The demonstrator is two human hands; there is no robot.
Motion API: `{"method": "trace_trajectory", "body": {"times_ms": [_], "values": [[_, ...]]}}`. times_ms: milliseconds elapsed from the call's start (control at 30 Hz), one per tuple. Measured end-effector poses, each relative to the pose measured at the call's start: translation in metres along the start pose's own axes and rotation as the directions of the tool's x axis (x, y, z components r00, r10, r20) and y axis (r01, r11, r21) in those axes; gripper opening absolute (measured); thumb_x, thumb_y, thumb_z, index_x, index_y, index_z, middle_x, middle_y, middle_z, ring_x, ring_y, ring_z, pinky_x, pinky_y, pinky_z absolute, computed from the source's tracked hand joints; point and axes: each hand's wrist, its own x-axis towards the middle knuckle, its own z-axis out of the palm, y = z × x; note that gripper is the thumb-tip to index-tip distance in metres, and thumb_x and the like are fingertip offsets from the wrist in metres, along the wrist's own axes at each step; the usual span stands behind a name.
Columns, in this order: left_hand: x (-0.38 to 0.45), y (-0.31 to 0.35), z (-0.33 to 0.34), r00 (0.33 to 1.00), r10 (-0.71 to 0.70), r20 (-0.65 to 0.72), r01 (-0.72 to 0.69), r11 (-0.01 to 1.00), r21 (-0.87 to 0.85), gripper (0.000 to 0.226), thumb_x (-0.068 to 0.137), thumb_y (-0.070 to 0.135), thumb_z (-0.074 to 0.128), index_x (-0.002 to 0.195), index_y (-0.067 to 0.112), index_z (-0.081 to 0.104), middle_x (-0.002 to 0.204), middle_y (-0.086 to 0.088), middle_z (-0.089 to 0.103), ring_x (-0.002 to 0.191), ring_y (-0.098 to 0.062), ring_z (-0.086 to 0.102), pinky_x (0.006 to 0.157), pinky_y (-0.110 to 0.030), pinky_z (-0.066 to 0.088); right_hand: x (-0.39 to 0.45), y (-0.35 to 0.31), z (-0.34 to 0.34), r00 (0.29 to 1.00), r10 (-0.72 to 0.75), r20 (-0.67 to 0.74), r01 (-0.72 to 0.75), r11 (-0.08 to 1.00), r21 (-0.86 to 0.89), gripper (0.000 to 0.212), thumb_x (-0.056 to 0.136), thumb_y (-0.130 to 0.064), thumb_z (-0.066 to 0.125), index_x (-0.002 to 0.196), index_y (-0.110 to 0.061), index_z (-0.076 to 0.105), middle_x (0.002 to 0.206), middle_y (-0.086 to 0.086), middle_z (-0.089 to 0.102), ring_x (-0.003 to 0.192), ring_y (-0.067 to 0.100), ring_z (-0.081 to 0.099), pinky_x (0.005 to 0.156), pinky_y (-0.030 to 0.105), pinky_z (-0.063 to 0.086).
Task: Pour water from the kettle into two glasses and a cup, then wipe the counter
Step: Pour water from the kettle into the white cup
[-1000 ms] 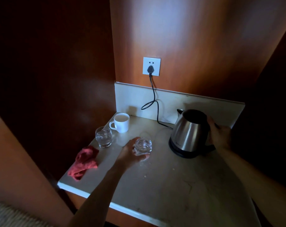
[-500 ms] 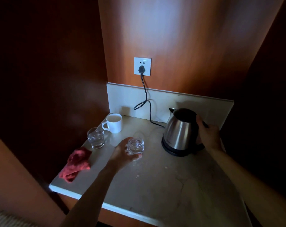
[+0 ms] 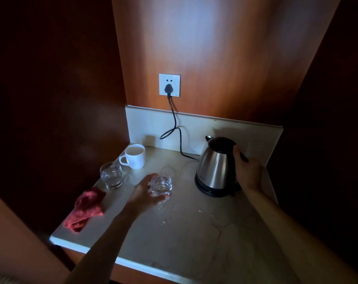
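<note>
A hotel-room tea nook, it seems; wood-panelled walls (image 3: 225, 48), small marble counter (image 3: 194, 232), wall socket (image 3: 169, 85).

Two forearms enter from the lower edge of the head view, one at each side. Both are bare from the frame edge to the wrist: no sleeve, cuff, glove or strap is visible. The left hand (image 3: 147, 193) and the right hand (image 3: 248, 173) are likewise bare. Under the dim lighting, small items such as rings cannot be confirmed on either hand's fingers.
</note>
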Motion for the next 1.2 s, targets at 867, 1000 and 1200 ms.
{"method": "trace_trajectory", "body": {"times_ms": [867,1000,1200], "values": [[0.011,0.031,-0.035,0.867,-0.128,-0.481,0.313,0.891,0.329,0.085,0.061,0.028,0.092,0.126,-0.002,0.045,0.120,-0.024,0.063,0.112,-0.044,0.060,0.091,-0.049,0.049,0.003,-0.001,-0.001,1.000,0.025,-0.010,-0.025,0.999,-0.035,0.066,0.091,-0.064,0.063,0.087,0.000,0.078,0.085,0.015,0.077,0.092,0.029,0.074,0.073,0.029,0.048],[0.009,0.035,-0.032,0.859,-0.165,-0.484,0.351,0.879,0.323,0.082,0.063,0.027,0.090,0.125,-0.004,0.046,0.119,-0.026,0.063,0.111,-0.044,0.061,0.090,-0.048,0.050,0.001,-0.004,-0.003,1.000,0.020,0.012,-0.020,1.000,-0.015,0.063,0.092,-0.063,0.064,0.078,-0.002,0.076,0.070,0.007,0.069,0.085,0.028,0.073,0.071,0.031,0.050],[0.015,0.044,-0.043,0.907,-0.190,-0.377,0.371,0.783,0.499,0.110,0.055,0.065,0.079,0.135,-0.002,0.043,0.124,-0.024,0.062,0.116,-0.039,0.060,0.094,-0.045,0.052,-0.001,-0.005,-0.006,0.999,0.039,0.010,-0.039,0.999,-0.008,0.065,0.092,-0.061,0.065,0.065,-0.002,0.068,0.065,0.009,0.068,0.070,0.025,0.068,0.064,0.029,0.046]]}}
